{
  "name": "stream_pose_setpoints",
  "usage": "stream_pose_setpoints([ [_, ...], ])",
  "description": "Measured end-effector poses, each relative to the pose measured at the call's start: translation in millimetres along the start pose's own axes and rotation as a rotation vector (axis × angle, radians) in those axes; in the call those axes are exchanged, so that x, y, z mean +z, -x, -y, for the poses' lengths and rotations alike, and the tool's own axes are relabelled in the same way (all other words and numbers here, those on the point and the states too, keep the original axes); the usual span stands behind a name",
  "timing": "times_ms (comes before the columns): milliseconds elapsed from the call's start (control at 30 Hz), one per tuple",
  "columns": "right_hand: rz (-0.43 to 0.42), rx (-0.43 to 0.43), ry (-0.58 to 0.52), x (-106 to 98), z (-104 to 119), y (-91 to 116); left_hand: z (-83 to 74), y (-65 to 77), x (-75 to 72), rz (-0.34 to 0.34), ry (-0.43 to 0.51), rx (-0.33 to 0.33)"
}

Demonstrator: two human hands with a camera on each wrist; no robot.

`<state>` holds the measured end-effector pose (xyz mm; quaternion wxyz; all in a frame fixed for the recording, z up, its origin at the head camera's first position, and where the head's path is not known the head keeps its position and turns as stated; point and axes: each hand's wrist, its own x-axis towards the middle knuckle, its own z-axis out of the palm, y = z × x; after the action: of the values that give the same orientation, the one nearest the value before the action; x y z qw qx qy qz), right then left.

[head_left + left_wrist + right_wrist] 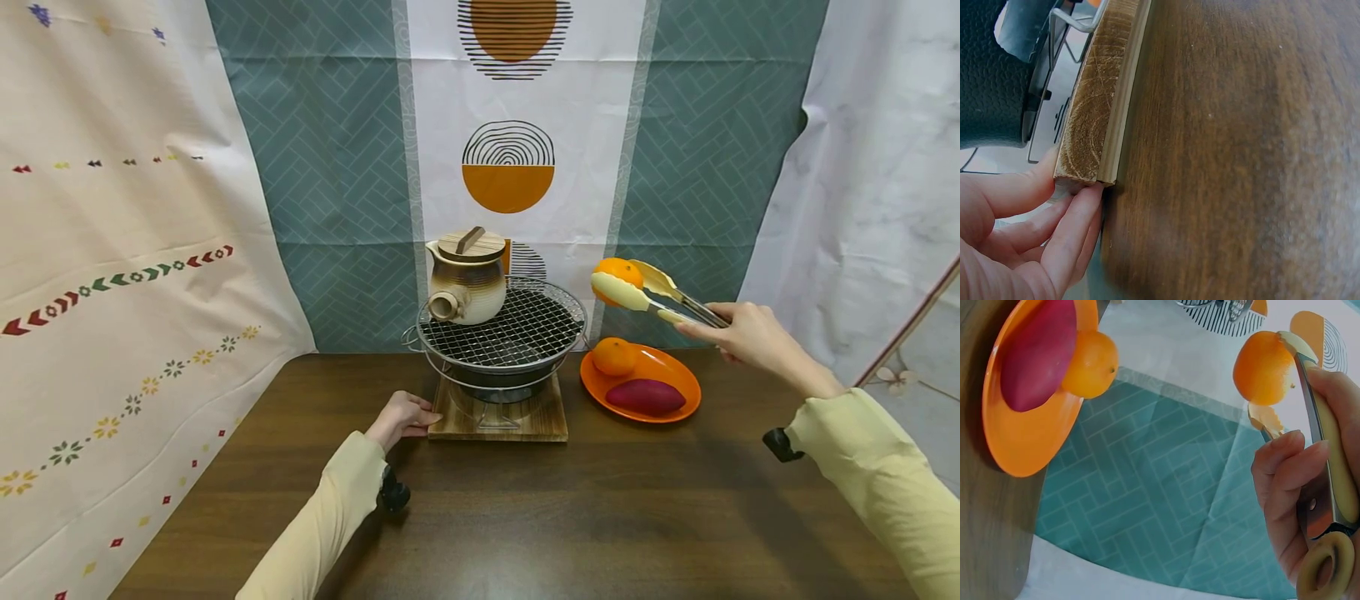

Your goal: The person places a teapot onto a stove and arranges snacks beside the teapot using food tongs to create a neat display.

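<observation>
My right hand [761, 337] grips a pair of tongs [1319, 456] with cream tips and handle. Between the tips an orange [618, 279] is held in the air, above and apart from an orange oval plate [678, 371]. On that plate lie a second orange [613, 357] and a purple sweet potato [645, 397]. My left hand [405, 414] pinches the left front corner of a wooden board [498, 433], thumb above and fingers against its lower edge, as the left wrist view shows. The board bears a round grill [536, 321] with a black mesh.
A brown-and-cream clay teapot [480, 292] with a wooden lid stands on the left part of the grill mesh, its handle pointing forward. The brown wooden table [540, 517] ends at a patterned green and white curtain [345, 183]. Pale cloths hang at both sides.
</observation>
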<state>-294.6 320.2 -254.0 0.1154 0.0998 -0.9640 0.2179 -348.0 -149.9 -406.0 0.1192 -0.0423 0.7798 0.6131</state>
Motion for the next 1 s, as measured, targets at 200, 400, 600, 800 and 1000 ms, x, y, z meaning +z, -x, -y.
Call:
stream_pose_setpoints([
  [200, 0.032, 0.009, -0.026, 1.8, 9.7, -4.7, -0.3, 1.9, 0.3, 0.004, -0.005, 0.005],
  [400, 0.038, -0.003, -0.049, 3.0, 17.7, -10.7, -0.8, 1.5, 0.0, -0.002, -0.013, 0.009],
  [600, 0.026, -0.006, -0.051, 3.7, 28.0, -17.4, -1.0, 1.0, 0.2, -0.013, -0.016, 0.013],
  [800, 0.054, -0.013, -0.059, 6.1, 35.9, -22.4, 0.2, 0.3, 0.8, -0.008, -0.01, 0.015],
  [1000, 0.067, -0.032, -0.05, 11.3, 43.1, -29.7, -0.6, 0.9, 0.7, -0.006, -0.013, 0.014],
])
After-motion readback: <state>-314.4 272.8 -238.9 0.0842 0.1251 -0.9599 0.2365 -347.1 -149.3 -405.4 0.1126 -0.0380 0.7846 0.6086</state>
